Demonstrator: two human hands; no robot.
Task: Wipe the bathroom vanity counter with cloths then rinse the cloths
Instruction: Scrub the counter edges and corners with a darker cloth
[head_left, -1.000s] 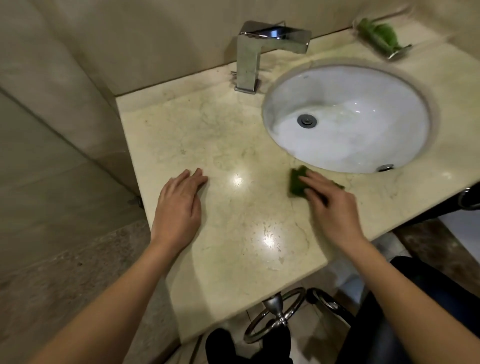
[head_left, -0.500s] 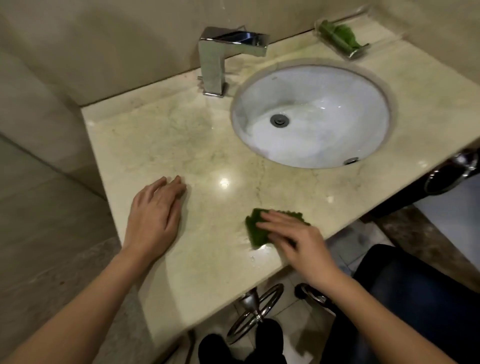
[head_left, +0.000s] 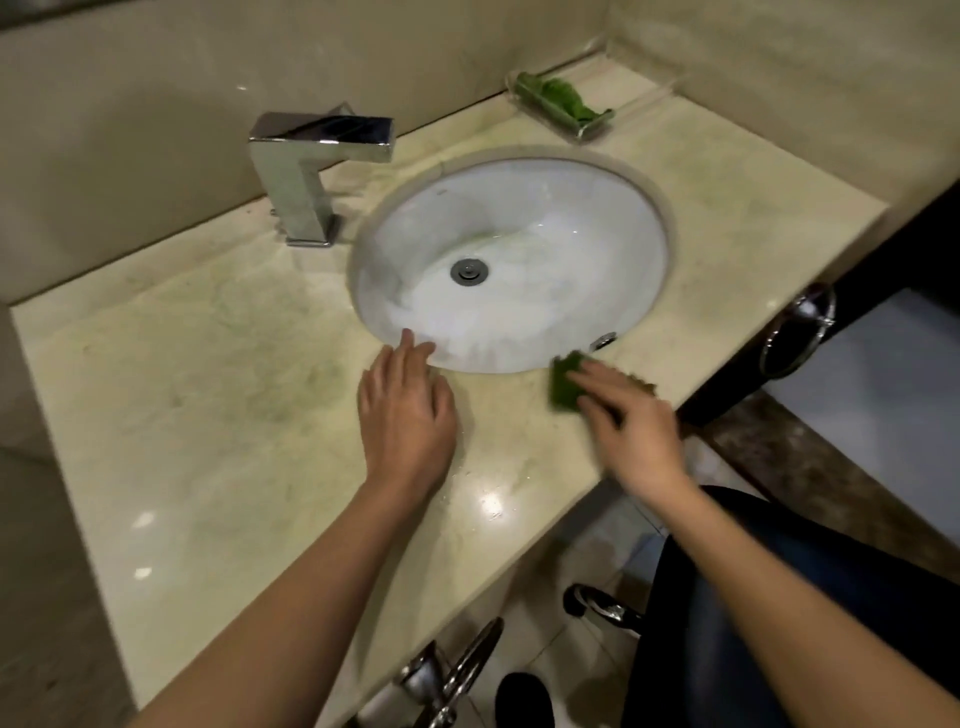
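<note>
Since half a second ago, the wipe stroke has swung from the front edge of the tabletop (head_left: 218, 395) back up to the sink (head_left: 639, 218) rim, centre-right of frame. Faucet (head_left: 306, 176) stands upper left of the sink, no water seen running. Left hand (head_left: 408, 415) has slid in from the left side and now lies flat and spread on the stone, holding nothing, fingertips at the basin's front rim. Right hand (head_left: 636, 431), motion-blurred, presses straight fingers onto the green cloth (head_left: 563, 384) just below that rim. Clear tray (head_left: 592, 130), upper right, holds a second green cloth (head_left: 558, 98), untouched. Judgement: front strip by the basin is being covered; right side likely remains, rinsing not begun.
</note>
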